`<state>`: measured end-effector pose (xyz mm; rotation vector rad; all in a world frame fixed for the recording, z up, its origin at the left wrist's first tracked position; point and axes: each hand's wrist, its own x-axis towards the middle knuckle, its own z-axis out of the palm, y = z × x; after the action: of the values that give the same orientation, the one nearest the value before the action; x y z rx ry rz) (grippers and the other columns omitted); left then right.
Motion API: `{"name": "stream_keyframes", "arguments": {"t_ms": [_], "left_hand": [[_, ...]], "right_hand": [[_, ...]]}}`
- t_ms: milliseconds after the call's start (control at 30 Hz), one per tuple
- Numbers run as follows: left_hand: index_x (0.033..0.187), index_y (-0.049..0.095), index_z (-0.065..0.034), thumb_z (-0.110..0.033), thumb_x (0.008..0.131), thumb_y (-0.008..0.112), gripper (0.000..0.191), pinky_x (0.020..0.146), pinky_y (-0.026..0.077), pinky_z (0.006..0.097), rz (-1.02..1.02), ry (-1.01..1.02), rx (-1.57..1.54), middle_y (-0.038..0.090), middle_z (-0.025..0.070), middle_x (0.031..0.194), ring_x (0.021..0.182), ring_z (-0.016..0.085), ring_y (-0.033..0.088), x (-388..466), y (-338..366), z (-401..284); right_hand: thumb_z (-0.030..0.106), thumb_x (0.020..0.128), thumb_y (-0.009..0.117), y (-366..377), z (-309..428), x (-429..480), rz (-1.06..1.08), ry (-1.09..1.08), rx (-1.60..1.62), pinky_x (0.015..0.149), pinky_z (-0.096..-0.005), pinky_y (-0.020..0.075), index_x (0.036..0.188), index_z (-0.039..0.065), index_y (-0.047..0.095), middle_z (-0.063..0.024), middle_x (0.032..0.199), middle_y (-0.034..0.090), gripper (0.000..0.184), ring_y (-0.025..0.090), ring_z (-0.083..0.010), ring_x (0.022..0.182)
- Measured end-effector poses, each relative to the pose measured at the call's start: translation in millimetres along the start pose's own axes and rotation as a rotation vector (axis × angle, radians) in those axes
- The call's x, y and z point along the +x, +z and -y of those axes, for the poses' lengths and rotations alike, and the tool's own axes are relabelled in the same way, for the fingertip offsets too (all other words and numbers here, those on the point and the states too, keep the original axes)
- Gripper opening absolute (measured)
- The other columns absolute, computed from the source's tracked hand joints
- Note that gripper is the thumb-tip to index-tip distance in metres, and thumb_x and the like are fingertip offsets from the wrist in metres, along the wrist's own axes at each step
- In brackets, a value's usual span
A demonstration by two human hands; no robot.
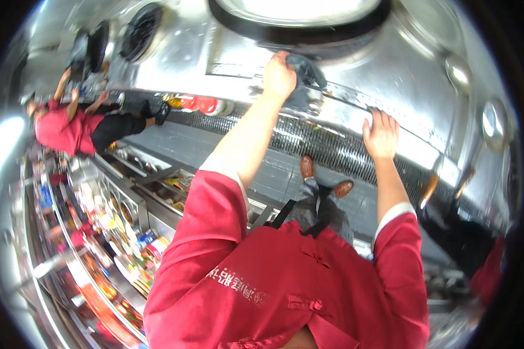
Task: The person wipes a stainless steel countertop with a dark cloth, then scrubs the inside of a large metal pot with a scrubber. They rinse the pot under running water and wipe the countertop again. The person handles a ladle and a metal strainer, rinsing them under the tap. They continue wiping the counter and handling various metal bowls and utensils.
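Note:
My left hand [280, 77] grips a dark grey-blue cloth [306, 74] against the front of a stainless-steel cooking range [174, 65]. Part of the cloth hangs down over the front edge. Just beyond it is a large round wok opening with a thick black rim [297, 32]; its bright inside runs out of the picture at the top. To the right, my right hand [382, 133] rests with fingers apart on the range's front edge, holding nothing.
Two metal ladles [458, 72] [494, 124] lie at right, handles over the edge. Red-lidded containers [201, 104] stand low at left. Below runs a ribbed metal strip [318, 141]. A co-worker [78, 124] stands at left; another person's sleeve [487, 275] shows at right. Food-laden counters [126, 244] lie behind.

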<state>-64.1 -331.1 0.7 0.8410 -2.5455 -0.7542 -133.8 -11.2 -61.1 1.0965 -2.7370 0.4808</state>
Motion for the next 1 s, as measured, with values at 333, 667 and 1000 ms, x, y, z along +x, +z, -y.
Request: {"name": "stream_keyframes", "arguments": {"t_ms": [333,667,1000], "left_hand": [[0.128,0.059,-0.0007,-0.01,0.09,0.053,0.04,0.094,0.049,0.0356,-0.49,-0.371,-0.619,0.066,0.0163,0.111,0.104,0.026,0.062,-74.4,-126.5,87.7],[0.129,0.059,-0.0091,-0.007,0.087,0.056,0.043,0.121,0.017,0.0634,-0.319,-0.108,0.156,0.05,0.0179,0.145,0.146,0.038,0.035,-59.0,-66.2,208.4],[0.144,0.046,-0.0056,-0.007,0.094,0.05,0.051,0.125,0.008,0.0571,-0.399,-0.268,-0.029,0.022,0.0207,0.165,0.154,0.043,0.015,-86.9,-37.6,163.0]], "right_hand": [[0.032,0.101,0.052,2.9,2.8,0.9,0.017,-0.105,-0.12,0.091,-0.0489,0.0459,0.12,0.005,0.065,-0.0172,0.11,0.067,0.036,0.061,-0.0374,0.104],[0.03,0.1,0.049,18.3,-2.3,1.5,0.113,-0.107,-0.226,0.088,-0.0502,0.0453,0.125,0.005,0.064,-0.0167,0.112,0.066,0.039,0.06,-0.0377,0.103],[0.027,0.095,0.053,9.6,11.6,8.2,0.105,-0.099,-0.158,0.094,-0.0492,0.042,0.122,0.005,0.063,-0.0169,0.108,0.065,0.037,0.058,-0.0378,0.103]]}}
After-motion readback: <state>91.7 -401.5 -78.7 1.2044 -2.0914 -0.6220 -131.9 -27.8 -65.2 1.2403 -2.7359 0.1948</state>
